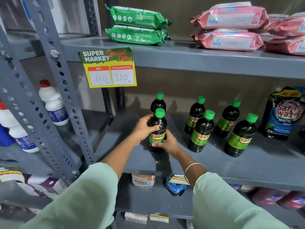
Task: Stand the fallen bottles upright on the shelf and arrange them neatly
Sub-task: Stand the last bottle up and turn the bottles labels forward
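Note:
Several dark bottles with green caps and green "Sunny" labels stand on the grey middle shelf [247, 164]. Both hands grip the front left bottle [158, 124], which stands upright on the shelf. My left hand [145, 128] wraps its upper body from the left. My right hand [166, 143] holds its lower part from the right. Another bottle [158, 102] stands directly behind it. To the right stand two pairs of upright bottles: a back one [195, 114] with a front one [202, 131], and a back one [228, 119] with a front one [241, 135].
A blue Safewash pouch [283, 113] stands at the shelf's right end. A yellow price card [109, 67] hangs from the upper shelf, which carries green packs [137, 24] and pink wipes packs [231, 27]. White red-capped bottles [52, 103] sit beyond the perforated upright [54, 83] at left.

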A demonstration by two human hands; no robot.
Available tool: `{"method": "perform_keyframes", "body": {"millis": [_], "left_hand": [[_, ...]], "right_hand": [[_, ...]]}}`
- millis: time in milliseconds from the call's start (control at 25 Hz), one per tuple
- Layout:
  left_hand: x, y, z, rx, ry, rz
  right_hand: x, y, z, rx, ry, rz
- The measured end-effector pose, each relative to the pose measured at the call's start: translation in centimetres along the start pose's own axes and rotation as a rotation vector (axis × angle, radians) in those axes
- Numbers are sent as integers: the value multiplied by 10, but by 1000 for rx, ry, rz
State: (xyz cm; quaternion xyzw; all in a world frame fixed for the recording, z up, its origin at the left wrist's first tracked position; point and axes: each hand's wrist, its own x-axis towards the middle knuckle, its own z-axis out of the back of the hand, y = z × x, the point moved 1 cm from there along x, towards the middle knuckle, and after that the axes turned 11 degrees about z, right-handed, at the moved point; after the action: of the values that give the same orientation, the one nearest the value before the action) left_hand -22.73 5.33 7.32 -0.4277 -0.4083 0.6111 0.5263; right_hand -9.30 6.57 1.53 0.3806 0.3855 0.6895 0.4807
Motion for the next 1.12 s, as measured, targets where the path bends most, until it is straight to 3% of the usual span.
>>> {"method": "perform_keyframes", "body": {"millis": [520,600,680,760,880,960,1120], "left_hand": [[-52,0,-3,97,84,-14],[-53,-7,-5,130,38,-70],[-55,-21,-11,144,-148,-213],[-58,-42,-28,171,-309,-396],[-60,-67,-66,268,-404,-598],[-52,-74,-92,268,-331,-573],[-18,-80,-139,303,-158,-283]], "right_hand": [[-54,8,-2,-4,41,5],[-59,5,4,-16,38,-16],[-65,-2,19,-8,-68,-45],[-73,-14,44,-15,-281,-64],[-76,-32,89,-72,-493,-84],[-70,-42,114,-107,-500,-90],[-45,-59,148,-93,-350,-64]]}}
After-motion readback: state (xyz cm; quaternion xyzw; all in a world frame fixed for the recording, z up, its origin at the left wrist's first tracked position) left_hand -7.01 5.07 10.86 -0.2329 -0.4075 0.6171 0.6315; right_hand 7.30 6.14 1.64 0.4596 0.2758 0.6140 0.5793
